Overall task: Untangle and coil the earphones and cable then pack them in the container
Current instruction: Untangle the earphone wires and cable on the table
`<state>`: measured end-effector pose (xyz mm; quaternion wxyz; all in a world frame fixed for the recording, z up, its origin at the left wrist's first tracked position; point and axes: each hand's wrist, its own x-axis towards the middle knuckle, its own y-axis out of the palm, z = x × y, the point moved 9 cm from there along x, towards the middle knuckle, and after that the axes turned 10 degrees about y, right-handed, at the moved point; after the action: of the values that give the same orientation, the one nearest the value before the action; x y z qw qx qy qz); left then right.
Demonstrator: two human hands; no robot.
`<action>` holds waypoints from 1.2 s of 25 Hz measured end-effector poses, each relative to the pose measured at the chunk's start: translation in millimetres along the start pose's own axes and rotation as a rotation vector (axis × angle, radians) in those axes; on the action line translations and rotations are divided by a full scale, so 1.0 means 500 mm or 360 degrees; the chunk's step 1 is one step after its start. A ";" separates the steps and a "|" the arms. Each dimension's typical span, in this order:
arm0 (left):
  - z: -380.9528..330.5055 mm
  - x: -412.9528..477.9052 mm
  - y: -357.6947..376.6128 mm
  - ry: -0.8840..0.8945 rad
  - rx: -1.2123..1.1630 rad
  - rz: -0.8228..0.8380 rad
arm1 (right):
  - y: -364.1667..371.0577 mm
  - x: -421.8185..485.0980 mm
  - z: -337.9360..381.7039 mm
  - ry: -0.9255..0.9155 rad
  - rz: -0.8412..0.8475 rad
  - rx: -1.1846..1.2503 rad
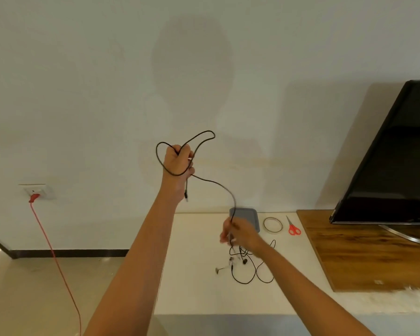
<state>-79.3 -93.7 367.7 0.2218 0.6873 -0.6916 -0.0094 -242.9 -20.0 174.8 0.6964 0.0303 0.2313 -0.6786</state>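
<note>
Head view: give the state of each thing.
left hand, raised, grips cable loops
right hand, pinches cable lower down
cable, partly looped, hangs between hands
earphones, tangled on table
container, open
scissors, closed
red plug, in wall socket
television, screen dark

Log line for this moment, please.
phase: coiling cable | left hand: grips cable loops, raised | right hand: pinches cable lower | earphones: on table | container: beyond right hand

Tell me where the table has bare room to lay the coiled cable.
Free: the table left of the earphones, and the front strip between them and the near edge. Crowded: the back right, with container, tape and scissors.
</note>
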 end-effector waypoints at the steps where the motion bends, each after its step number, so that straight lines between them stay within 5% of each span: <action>1: -0.009 -0.003 -0.018 0.0044 0.0159 0.0030 | -0.030 -0.014 0.035 -0.0021 -0.0064 0.0293; 5: 0.029 -0.062 -0.028 -0.0027 0.0927 0.0353 | -0.107 -0.089 0.208 -0.0442 -0.0119 0.0566; 8: 0.068 -0.112 0.009 -0.0154 0.0934 0.0580 | -0.111 -0.128 0.279 -0.0509 -0.0159 0.0420; 13: 0.058 -0.131 0.022 -0.0172 0.0724 0.0538 | -0.083 -0.137 0.211 -0.0094 -0.0057 -0.0239; 19: 0.034 -0.140 -0.007 -0.0151 0.0786 0.0410 | -0.123 -0.115 0.060 0.0262 -0.0294 0.0203; 22: 0.036 -0.159 -0.011 -0.0177 0.0941 0.0545 | -0.132 -0.110 -0.010 0.0430 -0.0392 0.0005; 27: 0.054 -0.202 -0.007 -0.0372 0.0917 0.0534 | -0.136 -0.139 -0.079 0.0527 -0.0432 -0.0380; 30: 0.060 -0.222 0.006 -0.0433 0.0869 0.0522 | -0.104 -0.163 -0.001 0.0235 -0.0386 -0.0208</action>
<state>-96.4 3.6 309.0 -0.0660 0.5935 -0.7931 0.1202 -290.5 52.3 218.1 0.5910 0.0065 0.3274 -0.7372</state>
